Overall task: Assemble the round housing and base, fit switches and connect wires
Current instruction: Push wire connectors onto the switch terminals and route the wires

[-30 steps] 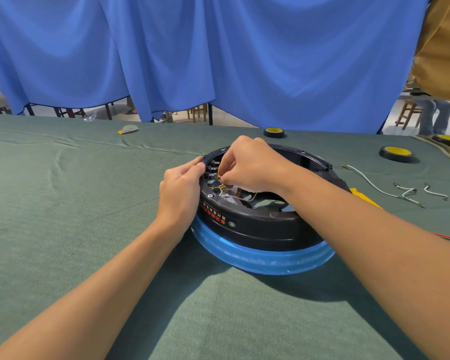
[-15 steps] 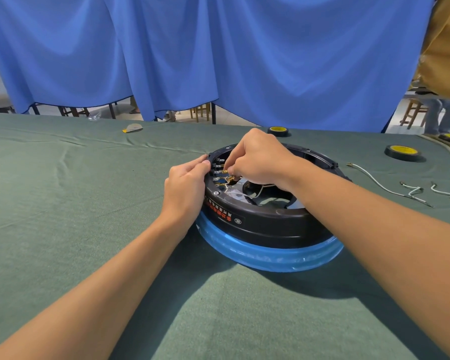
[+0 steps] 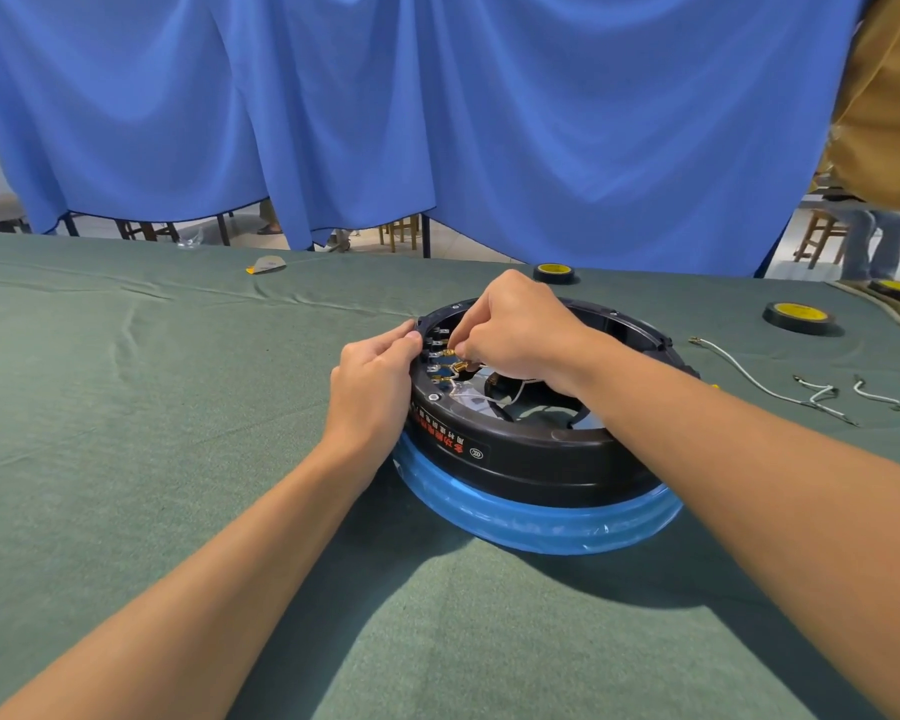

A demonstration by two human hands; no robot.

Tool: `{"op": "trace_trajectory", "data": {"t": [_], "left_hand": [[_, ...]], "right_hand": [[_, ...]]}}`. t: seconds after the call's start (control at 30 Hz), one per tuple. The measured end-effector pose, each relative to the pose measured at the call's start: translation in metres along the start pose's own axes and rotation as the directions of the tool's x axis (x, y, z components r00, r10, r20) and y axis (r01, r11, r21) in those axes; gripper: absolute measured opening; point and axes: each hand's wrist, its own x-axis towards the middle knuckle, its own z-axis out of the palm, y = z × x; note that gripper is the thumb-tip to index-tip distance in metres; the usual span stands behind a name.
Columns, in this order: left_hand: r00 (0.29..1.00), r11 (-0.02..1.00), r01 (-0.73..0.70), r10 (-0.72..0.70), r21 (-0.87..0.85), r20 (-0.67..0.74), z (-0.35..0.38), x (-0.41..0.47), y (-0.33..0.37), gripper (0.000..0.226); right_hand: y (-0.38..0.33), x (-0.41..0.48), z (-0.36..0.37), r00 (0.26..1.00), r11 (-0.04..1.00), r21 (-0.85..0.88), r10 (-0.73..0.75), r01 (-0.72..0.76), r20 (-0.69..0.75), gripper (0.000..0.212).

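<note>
Surface [image 3: 126, 459]: everything is carried on a green cloth-covered surface; the assembly is set right of its middle.
Base [image 3: 541, 524]: wrapped in blue film and laid flat under the housing.
Round housing [image 3: 531, 459]: a black ring seated on the base; the stacking step is judged done.
Left hand [image 3: 370, 387]: curled against the housing's outer left wall, fingertips on the rim, so the ring is gripped and steadied.
Right hand [image 3: 515, 330]: reached inside the ring, thumb and fingers pinched on a brass connector [image 3: 455, 352].
Switch terminals [image 3: 436, 350]: a row is seen on the inner left wall, so the switches are judged fitted; some tabs appear bare.
White wire [image 3: 519, 393]: run inside the ring toward the terminals.
Loose wires [image 3: 759, 387]: left on the surface, well apart to the right.
Progress: wiring is judged under way, with several connections left.
</note>
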Motion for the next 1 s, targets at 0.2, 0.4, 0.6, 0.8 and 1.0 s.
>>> {"op": "trace_trajectory", "data": {"t": [0.2,0.4,0.6,0.8,1.0], "left_hand": [[1.000,1.000,-0.004,0.004,-0.009,0.015,-0.0010,0.0018,-0.0004,0.060],[1.000,1.000,0.002,-0.002,-0.012,0.004,-0.0012,0.0020,-0.0021,0.058],[1.000,1.000,-0.004,0.004,-0.009,0.006,-0.0010,0.0022,-0.0026,0.059],[1.000,1.000,-0.002,0.002,0.001,0.008,-0.0006,0.0020,-0.0010,0.061],[1.000,1.000,0.012,-0.012,0.011,0.017,-0.0009,0.0015,-0.0024,0.059]], "right_hand": [[-0.0010,-0.0005,0.0012,1.000,1.000,-0.010,-0.013,0.013,-0.003,0.018],[-0.0009,0.0000,0.0014,1.000,1.000,-0.002,0.000,0.000,0.001,0.019],[-0.0022,-0.0009,0.0017,1.000,1.000,0.002,0.009,-0.009,-0.017,0.018],[-0.0021,0.0005,0.0025,1.000,1.000,0.001,0.010,-0.010,-0.025,0.018],[-0.0026,-0.0028,0.0022,1.000,0.999,0.041,-0.009,0.010,-0.009,0.019]]}}
